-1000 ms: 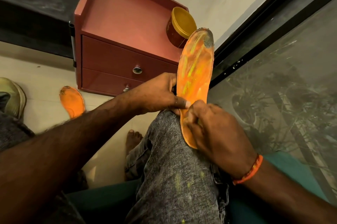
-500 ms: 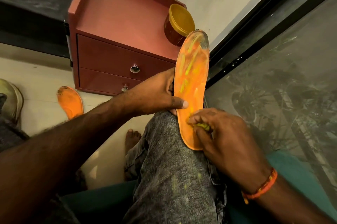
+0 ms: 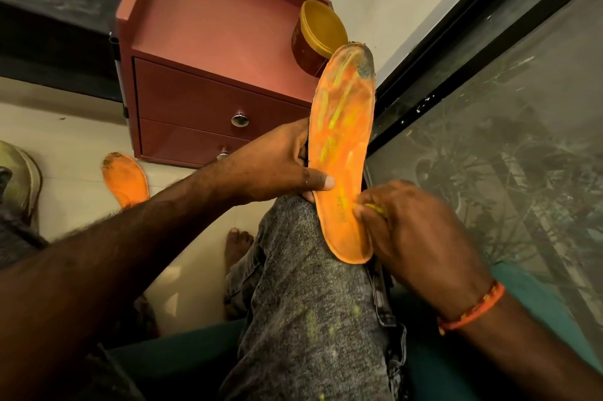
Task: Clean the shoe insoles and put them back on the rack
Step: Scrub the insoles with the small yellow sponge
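Gripped an orange insole [image 3: 339, 152] at its left edge with the left hand [image 3: 280, 169], thumb laid across the face, heel end resting on the knee of grey jeans [image 3: 303, 286]. Pinched a small yellow-green scrap [image 3: 375, 208] against the insole's heel with the curled right hand [image 3: 414, 237]. Beyond the left hand, a red drawer unit [image 3: 202, 41] carrying a round tub [image 3: 316, 38], yellow lid shut, contents hidden. Second orange insole [image 3: 125, 180] flat on the floor, well left of that hand.
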